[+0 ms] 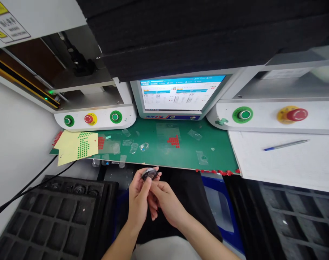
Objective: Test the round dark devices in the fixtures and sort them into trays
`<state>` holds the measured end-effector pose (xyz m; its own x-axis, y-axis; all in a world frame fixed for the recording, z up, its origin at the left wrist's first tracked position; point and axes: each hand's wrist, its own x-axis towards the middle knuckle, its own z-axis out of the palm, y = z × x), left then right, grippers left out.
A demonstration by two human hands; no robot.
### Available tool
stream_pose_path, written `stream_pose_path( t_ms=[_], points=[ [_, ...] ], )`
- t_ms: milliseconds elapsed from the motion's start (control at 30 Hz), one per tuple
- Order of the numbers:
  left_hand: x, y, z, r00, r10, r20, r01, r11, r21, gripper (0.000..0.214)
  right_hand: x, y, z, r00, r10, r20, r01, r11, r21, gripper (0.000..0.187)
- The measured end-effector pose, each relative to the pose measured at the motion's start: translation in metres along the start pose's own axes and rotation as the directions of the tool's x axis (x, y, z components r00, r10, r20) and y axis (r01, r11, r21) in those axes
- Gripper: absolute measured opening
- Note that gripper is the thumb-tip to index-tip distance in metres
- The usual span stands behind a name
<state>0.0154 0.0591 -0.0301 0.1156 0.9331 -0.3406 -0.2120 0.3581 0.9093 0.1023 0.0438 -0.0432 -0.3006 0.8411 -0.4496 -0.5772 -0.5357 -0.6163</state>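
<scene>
In front of the green table edge, my left hand [139,198] is closed around a small dark round part with a glossy, lens-like face [150,174]. Its thumb presses on the part's near rim. My right hand [167,202] meets the left one just below the part, its fingers curled and bunched together. Whether those right fingers grip the part or something smaller is hidden. Both hands are above my lap, apart from the table.
A green mat [153,155] carries clear film scraps and red stickers [174,141]. Yellow sticker sheets [83,146] lie left. Behind are a screen [178,94] and red stop buttons [297,115]. A pen [286,145] rests on paper. Black compartment trays [49,220] stand low.
</scene>
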Motion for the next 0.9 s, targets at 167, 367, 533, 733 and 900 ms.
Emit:
stream_pose_path(
  t_ms=[167,367,533,733,900],
  points=[
    [0.005,-0.002,0.006,1.000,-0.026,-0.013,0.026,1.000,0.000,0.032,0.001,-0.004,-0.008,1.000,0.011,-0.025,-0.011,1.000,-0.028,0.059],
    [0.011,0.010,0.014,0.994,-0.087,-0.071,0.083,0.995,-0.055,0.042,-0.004,-0.012,-0.023,1.000,0.022,0.017,-0.020,0.996,-0.091,0.056],
    [0.019,0.024,0.020,0.992,-0.057,-0.110,0.041,0.988,-0.146,0.040,-0.010,-0.020,-0.042,0.991,0.061,0.118,-0.053,0.996,-0.075,0.050],
    [0.022,0.051,0.039,0.986,-0.140,-0.086,0.114,0.960,-0.257,0.042,-0.014,-0.010,-0.074,0.988,0.003,0.157,-0.001,1.000,-0.013,0.052],
    [0.016,0.133,0.065,0.970,0.215,0.110,-0.211,0.976,-0.049,0.032,-0.026,-0.024,-0.096,0.942,0.011,0.336,0.068,0.973,-0.222,0.032]
  ],
)
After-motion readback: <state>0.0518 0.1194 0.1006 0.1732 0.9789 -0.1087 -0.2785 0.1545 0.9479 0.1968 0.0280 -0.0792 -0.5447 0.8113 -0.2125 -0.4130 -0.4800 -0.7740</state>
